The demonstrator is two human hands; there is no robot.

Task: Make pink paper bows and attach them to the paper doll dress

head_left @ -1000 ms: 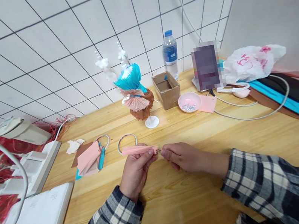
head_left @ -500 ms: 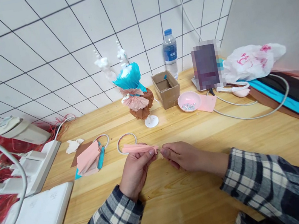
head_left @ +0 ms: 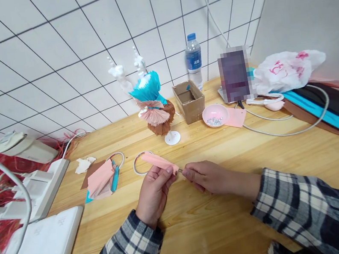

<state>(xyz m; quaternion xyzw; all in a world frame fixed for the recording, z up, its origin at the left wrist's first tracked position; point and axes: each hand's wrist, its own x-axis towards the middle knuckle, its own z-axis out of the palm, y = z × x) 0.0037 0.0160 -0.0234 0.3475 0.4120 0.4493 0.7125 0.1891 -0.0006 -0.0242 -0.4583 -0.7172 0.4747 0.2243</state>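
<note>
Over pale wooden tabletop [head_left: 188,236], my left hand [head_left: 152,192] pinches gathered pink crepe-paper strip [head_left: 159,162] by its ruffled end; my right hand [head_left: 208,176], fingers closed, grips thin metallic tool [head_left: 180,170] against it.

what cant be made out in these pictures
In the head view:
thin item: mostly hidden by the right hand
dark upright thing: pixelated
bits in the pink bowl: too small
white bag: folds hide its contents
left sleeve: cut off by the bottom edge
</note>
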